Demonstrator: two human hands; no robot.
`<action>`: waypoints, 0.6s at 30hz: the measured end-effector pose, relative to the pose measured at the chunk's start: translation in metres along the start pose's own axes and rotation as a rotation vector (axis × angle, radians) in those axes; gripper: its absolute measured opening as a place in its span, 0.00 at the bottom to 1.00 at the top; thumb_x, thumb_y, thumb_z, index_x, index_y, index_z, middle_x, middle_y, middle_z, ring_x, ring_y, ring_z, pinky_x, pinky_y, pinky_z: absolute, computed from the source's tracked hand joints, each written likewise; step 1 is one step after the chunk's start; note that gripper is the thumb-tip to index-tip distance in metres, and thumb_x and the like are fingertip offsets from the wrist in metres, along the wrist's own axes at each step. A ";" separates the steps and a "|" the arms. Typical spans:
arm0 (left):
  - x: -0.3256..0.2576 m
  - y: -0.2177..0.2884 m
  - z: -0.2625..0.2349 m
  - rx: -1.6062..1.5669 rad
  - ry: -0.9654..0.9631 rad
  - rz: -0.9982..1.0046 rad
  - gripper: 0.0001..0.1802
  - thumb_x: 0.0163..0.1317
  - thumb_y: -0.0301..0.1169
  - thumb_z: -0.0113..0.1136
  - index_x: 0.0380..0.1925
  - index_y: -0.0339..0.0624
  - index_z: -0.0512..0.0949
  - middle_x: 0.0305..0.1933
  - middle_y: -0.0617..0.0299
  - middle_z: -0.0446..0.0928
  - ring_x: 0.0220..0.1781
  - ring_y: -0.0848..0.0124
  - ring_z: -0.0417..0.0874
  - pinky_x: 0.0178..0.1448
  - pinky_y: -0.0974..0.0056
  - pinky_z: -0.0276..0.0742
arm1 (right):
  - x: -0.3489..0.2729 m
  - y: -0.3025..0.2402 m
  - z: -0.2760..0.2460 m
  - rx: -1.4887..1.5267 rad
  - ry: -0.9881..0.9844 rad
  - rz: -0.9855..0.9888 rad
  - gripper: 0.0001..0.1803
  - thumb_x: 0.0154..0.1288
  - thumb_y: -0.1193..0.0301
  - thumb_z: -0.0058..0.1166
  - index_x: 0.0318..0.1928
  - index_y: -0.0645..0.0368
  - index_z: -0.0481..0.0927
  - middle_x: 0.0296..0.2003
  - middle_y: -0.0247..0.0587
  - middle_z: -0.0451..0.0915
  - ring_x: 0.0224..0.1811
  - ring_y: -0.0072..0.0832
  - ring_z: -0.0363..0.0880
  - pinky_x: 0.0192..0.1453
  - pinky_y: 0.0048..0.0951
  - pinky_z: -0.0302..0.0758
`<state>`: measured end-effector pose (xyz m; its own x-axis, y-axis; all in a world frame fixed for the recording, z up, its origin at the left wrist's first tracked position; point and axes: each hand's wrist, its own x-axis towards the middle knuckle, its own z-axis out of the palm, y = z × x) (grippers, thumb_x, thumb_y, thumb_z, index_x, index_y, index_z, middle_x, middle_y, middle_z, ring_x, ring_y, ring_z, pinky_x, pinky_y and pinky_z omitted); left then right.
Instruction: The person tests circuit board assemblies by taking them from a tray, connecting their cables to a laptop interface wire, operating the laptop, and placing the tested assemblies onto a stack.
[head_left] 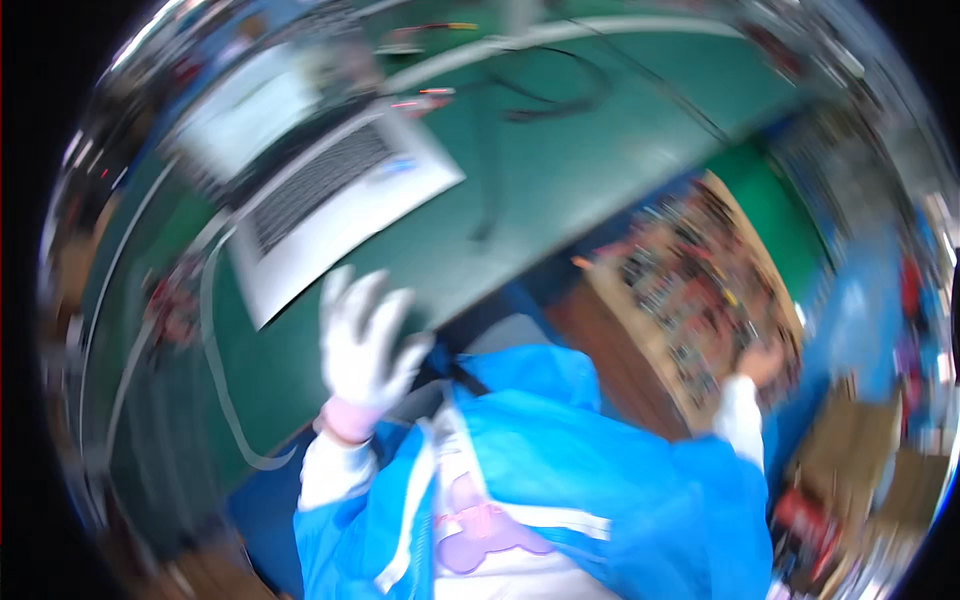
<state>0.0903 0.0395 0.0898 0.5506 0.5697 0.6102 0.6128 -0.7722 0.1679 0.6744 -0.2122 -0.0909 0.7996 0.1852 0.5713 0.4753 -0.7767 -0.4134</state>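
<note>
My left hand (362, 335), in a white glove with a pink cuff, is raised over the near edge of the green table. Its fingers are spread and hold nothing. Just beyond it, an open laptop (345, 200) with a silver body lies on the table, its screen lit pale. To the right, my right hand (762, 362) reaches into the near right part of a shallow cardboard box (690, 405). Many small mixed parts (690, 270), coloured and dark, fill the box. Motion blur hides the right fingers and anything in them.
A black cable (560, 105) curls across the green table (480, 280). Pale cords (215, 370) and a reddish bundle (178, 305) are at the left. Brown cartons (845, 440) and a red object (805, 530) are low on the right.
</note>
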 end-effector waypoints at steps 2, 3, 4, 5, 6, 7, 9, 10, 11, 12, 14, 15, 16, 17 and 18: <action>0.001 -0.004 -0.002 -0.026 0.015 0.007 0.28 0.49 0.41 0.69 0.51 0.43 0.79 0.57 0.45 0.73 0.60 0.42 0.73 0.69 0.39 0.65 | 0.000 -0.066 -0.018 0.254 -0.042 -0.139 0.23 0.66 0.70 0.56 0.59 0.68 0.75 0.56 0.58 0.77 0.59 0.48 0.76 0.66 0.42 0.70; -0.004 -0.008 -0.005 -0.047 -0.007 -0.005 0.30 0.49 0.41 0.69 0.53 0.43 0.77 0.58 0.44 0.72 0.60 0.44 0.73 0.69 0.39 0.65 | -0.003 -0.085 -0.007 0.394 -0.054 -0.273 0.25 0.69 0.69 0.55 0.62 0.68 0.71 0.61 0.59 0.73 0.63 0.47 0.72 0.69 0.42 0.66; -0.002 -0.007 -0.004 -0.101 0.020 0.003 0.30 0.52 0.43 0.67 0.54 0.42 0.76 0.58 0.43 0.73 0.60 0.43 0.74 0.69 0.38 0.65 | 0.005 -0.105 -0.010 0.330 -0.036 -0.478 0.26 0.70 0.68 0.55 0.64 0.68 0.68 0.63 0.58 0.69 0.65 0.46 0.69 0.71 0.42 0.64; -0.006 -0.011 -0.005 -0.147 0.043 0.015 0.29 0.56 0.45 0.65 0.55 0.41 0.76 0.57 0.42 0.73 0.60 0.43 0.74 0.69 0.37 0.64 | -0.004 -0.153 -0.017 0.456 -0.099 -0.593 0.25 0.70 0.69 0.53 0.64 0.68 0.68 0.62 0.56 0.70 0.65 0.48 0.69 0.70 0.44 0.65; -0.015 -0.014 -0.011 -0.056 0.068 -0.058 0.29 0.56 0.45 0.65 0.55 0.41 0.76 0.57 0.42 0.73 0.60 0.43 0.74 0.69 0.37 0.64 | -0.023 -0.198 -0.025 0.573 -0.155 -0.706 0.24 0.71 0.69 0.52 0.63 0.67 0.69 0.62 0.55 0.70 0.64 0.50 0.68 0.69 0.46 0.65; -0.019 -0.014 -0.014 -0.076 0.093 -0.054 0.30 0.57 0.46 0.65 0.56 0.41 0.75 0.58 0.43 0.73 0.60 0.43 0.74 0.69 0.38 0.64 | -0.035 -0.231 -0.021 0.640 -0.175 -0.752 0.24 0.71 0.69 0.52 0.63 0.67 0.69 0.62 0.55 0.70 0.64 0.50 0.68 0.69 0.46 0.65; -0.036 -0.018 -0.036 -0.050 0.132 -0.085 0.30 0.58 0.47 0.64 0.57 0.41 0.75 0.59 0.43 0.73 0.61 0.43 0.74 0.70 0.39 0.64 | -0.058 -0.281 -0.018 0.848 -0.311 -1.171 0.21 0.70 0.70 0.51 0.60 0.65 0.71 0.60 0.53 0.70 0.62 0.51 0.69 0.67 0.50 0.66; -0.043 -0.021 -0.051 -0.001 0.129 -0.133 0.30 0.59 0.47 0.63 0.57 0.41 0.75 0.59 0.43 0.73 0.61 0.43 0.73 0.70 0.40 0.64 | -0.069 -0.305 -0.024 0.886 -0.315 -1.198 0.21 0.70 0.70 0.51 0.60 0.65 0.71 0.60 0.53 0.70 0.62 0.51 0.69 0.67 0.50 0.66; -0.049 -0.024 -0.067 0.043 0.122 -0.179 0.30 0.60 0.47 0.63 0.57 0.41 0.75 0.59 0.43 0.73 0.62 0.44 0.73 0.71 0.40 0.64 | -0.082 -0.333 -0.028 0.947 -0.309 -1.407 0.22 0.68 0.73 0.53 0.61 0.63 0.71 0.59 0.52 0.71 0.62 0.51 0.69 0.67 0.50 0.66; -0.055 -0.027 -0.082 0.081 0.116 -0.219 0.30 0.61 0.47 0.62 0.58 0.41 0.74 0.60 0.44 0.73 0.62 0.44 0.73 0.71 0.41 0.64 | -0.094 -0.361 -0.032 0.998 -0.292 -1.613 0.24 0.65 0.77 0.54 0.61 0.62 0.70 0.58 0.52 0.72 0.62 0.52 0.70 0.67 0.50 0.66; -0.062 -0.038 -0.119 0.173 0.129 -0.292 0.29 0.62 0.46 0.62 0.58 0.40 0.74 0.60 0.44 0.73 0.62 0.46 0.74 0.71 0.44 0.65 | -0.115 -0.408 -0.037 1.151 -0.298 -1.766 0.25 0.60 0.79 0.56 0.60 0.58 0.72 0.57 0.50 0.74 0.61 0.50 0.71 0.65 0.51 0.68; -0.066 -0.047 -0.137 0.240 0.131 -0.350 0.29 0.62 0.45 0.62 0.58 0.39 0.73 0.60 0.44 0.73 0.62 0.47 0.74 0.71 0.47 0.66 | -0.127 -0.429 -0.039 1.247 -0.306 -1.803 0.23 0.59 0.78 0.56 0.58 0.57 0.74 0.56 0.48 0.75 0.60 0.49 0.72 0.64 0.50 0.69; -0.075 -0.059 -0.151 0.170 0.163 -0.468 0.31 0.62 0.44 0.63 0.60 0.38 0.72 0.61 0.44 0.73 0.63 0.50 0.75 0.71 0.50 0.67 | -0.140 -0.450 -0.040 1.342 -0.313 -1.838 0.22 0.59 0.78 0.57 0.56 0.56 0.76 0.55 0.46 0.76 0.59 0.47 0.73 0.63 0.50 0.70; -0.083 -0.076 -0.161 0.096 0.197 -0.581 0.33 0.62 0.44 0.64 0.62 0.37 0.70 0.62 0.45 0.73 0.63 0.52 0.75 0.71 0.54 0.67 | -0.152 -0.468 -0.043 1.360 -0.306 -1.842 0.22 0.59 0.78 0.57 0.56 0.56 0.76 0.55 0.46 0.76 0.59 0.47 0.73 0.63 0.50 0.70; -0.088 -0.094 -0.166 0.007 0.284 -0.791 0.35 0.62 0.44 0.64 0.64 0.36 0.68 0.63 0.45 0.72 0.64 0.54 0.75 0.71 0.57 0.68 | -0.165 -0.486 -0.045 1.420 -0.285 -1.910 0.20 0.58 0.78 0.57 0.53 0.55 0.78 0.53 0.45 0.77 0.58 0.45 0.74 0.62 0.49 0.71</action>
<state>-0.1100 0.0154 0.1490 -0.2060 0.8492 0.4863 0.7621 -0.1725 0.6240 0.2945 0.1076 0.0477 -0.6867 0.0461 0.7255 0.2038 0.9702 0.1314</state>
